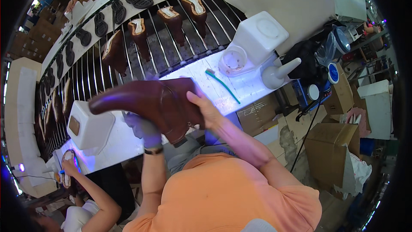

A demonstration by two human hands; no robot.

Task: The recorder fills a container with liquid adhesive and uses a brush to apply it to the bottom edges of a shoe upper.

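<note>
A brown leather ankle boot (141,99) is held in the air over the white worktable (201,83), its toe pointing left. My left hand (143,129), in a grey glove, is closed under the boot, and some of its fingers are hidden behind it. My bare right hand (205,109) grips the boot at its right end, thumb on the near face. On the table beyond my right hand lies a green-handled brush (224,87). A clear plastic cup (234,61) with residue stands next to it.
A white plastic jug (261,34) and a white nozzle bottle (279,74) stand right of the cup. Another white container (89,128) is at left. Beyond runs a metal-bar rack with upturned boots (171,19) and black soles (139,1). A co-worker's hand (70,165) works lower left.
</note>
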